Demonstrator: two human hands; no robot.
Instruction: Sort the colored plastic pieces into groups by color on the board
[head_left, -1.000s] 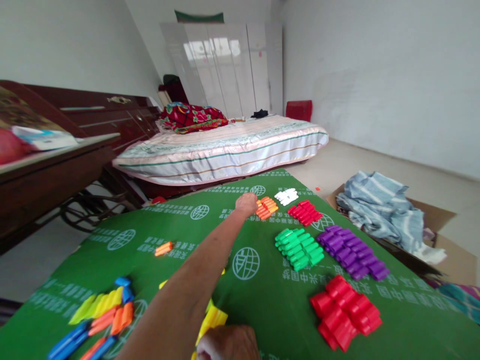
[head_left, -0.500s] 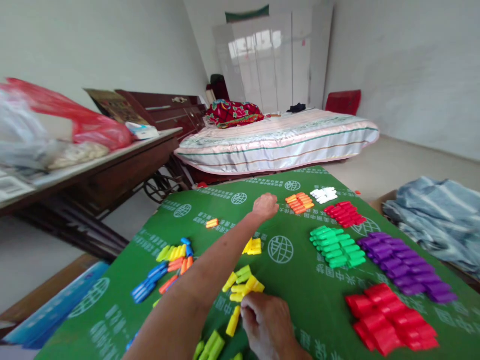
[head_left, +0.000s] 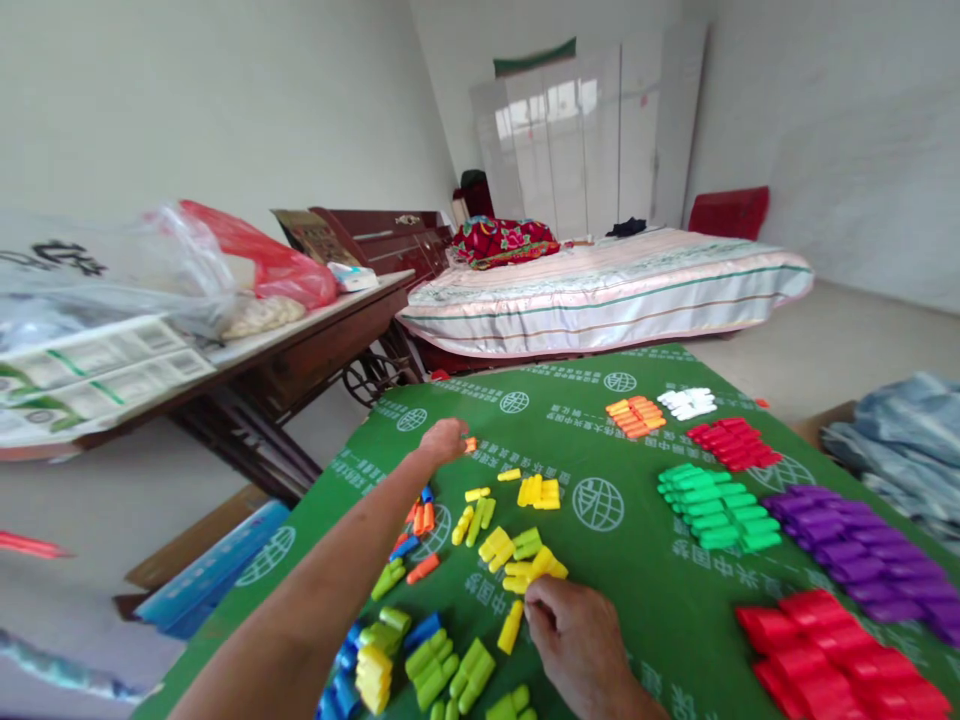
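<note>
My left hand (head_left: 444, 440) reaches far out over the green mat (head_left: 570, 560), its fingers closed around a small orange piece (head_left: 470, 445) near the mat's left side. My right hand (head_left: 577, 640) rests near the front, fingers curled and pinching a yellow piece (head_left: 541, 568) in a loose scatter of yellow, lime, blue and orange pieces. Sorted groups lie to the right: orange (head_left: 636, 416), white (head_left: 687, 402), dark red (head_left: 733, 443), green (head_left: 714, 498), purple (head_left: 862, 550) and big red ones (head_left: 832, 670).
A dark wooden table (head_left: 300, 345) with plastic bags and boxes stands to the left. A bed (head_left: 607, 290) lies beyond the mat, with a wardrobe (head_left: 585, 150) behind it. Crumpled blue cloth (head_left: 907, 430) sits at the right. A blue box (head_left: 202, 575) lies on the floor at left.
My left hand left the orange group and swung leftward to the lone orange piece. The view turned left and down. My right hand settled onto the yellow pieces.
</note>
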